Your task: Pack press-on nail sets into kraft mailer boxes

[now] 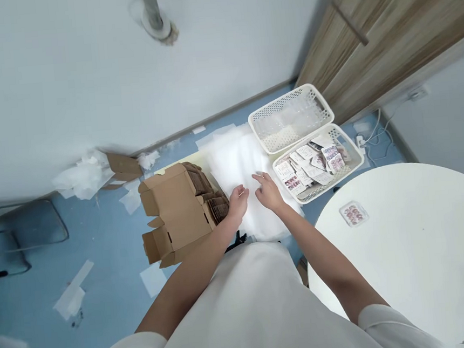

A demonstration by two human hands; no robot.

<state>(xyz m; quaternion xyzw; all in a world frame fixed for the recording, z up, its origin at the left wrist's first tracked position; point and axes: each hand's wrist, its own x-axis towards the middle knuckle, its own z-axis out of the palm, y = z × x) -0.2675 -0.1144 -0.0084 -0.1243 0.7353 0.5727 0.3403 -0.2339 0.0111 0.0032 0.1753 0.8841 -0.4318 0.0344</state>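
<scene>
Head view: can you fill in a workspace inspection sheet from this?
Surface: pale round table, bearing a small clear pack
Things: white sheets between unfolded cardboard and a basket of printed cards
Clutter: paper scraps on the blue floor
Hands: left and right over the sheets; left's grip unclear, right's fingers spread
Cables: white cables by the wall, right side
Surroundings: wood-grain panel, pale wall, dark-framed chair at left, partly visible

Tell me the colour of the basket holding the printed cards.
The basket is off-white; the head view shows it best.
</scene>
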